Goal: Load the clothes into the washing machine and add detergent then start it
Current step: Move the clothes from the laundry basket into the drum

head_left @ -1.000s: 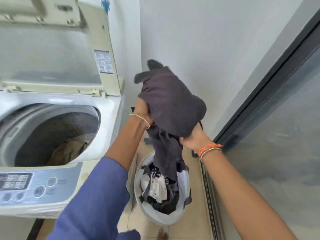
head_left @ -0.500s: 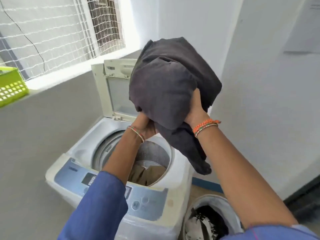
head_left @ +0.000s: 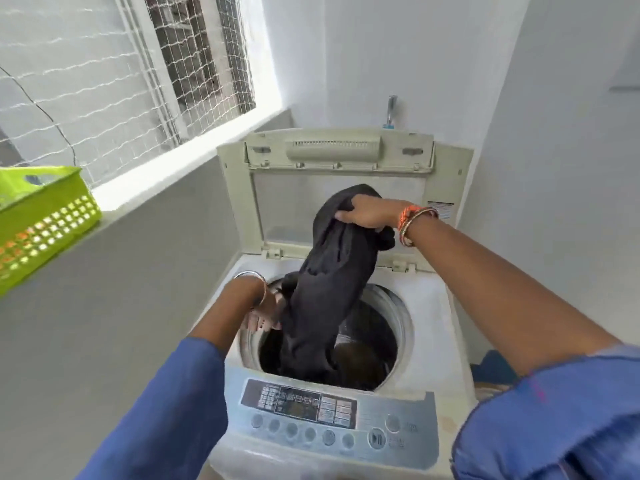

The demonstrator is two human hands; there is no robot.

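Observation:
A white top-loading washing machine (head_left: 426, 327) stands in front of me with its lid (head_left: 339, 199) raised. A dark grey garment (head_left: 329, 289) hangs from above the opening down into the drum, where a brown garment (head_left: 356, 358) lies. My right hand (head_left: 367, 213) grips the dark garment's top end above the drum. At the drum's left rim, my left hand (head_left: 265, 315) has its fingers spread against the hanging cloth. The control panel (head_left: 329, 420) with its buttons faces me at the front.
A green plastic basket (head_left: 41, 216) sits on the window ledge at left. A netted window (head_left: 138, 71) is above it. A tap (head_left: 391, 112) sticks out of the wall behind the lid. White walls close in on both sides.
The dark garment has come down from a bundle held high in both hands into the drum. My left hand has let go of it. The view has turned squarely onto the machine.

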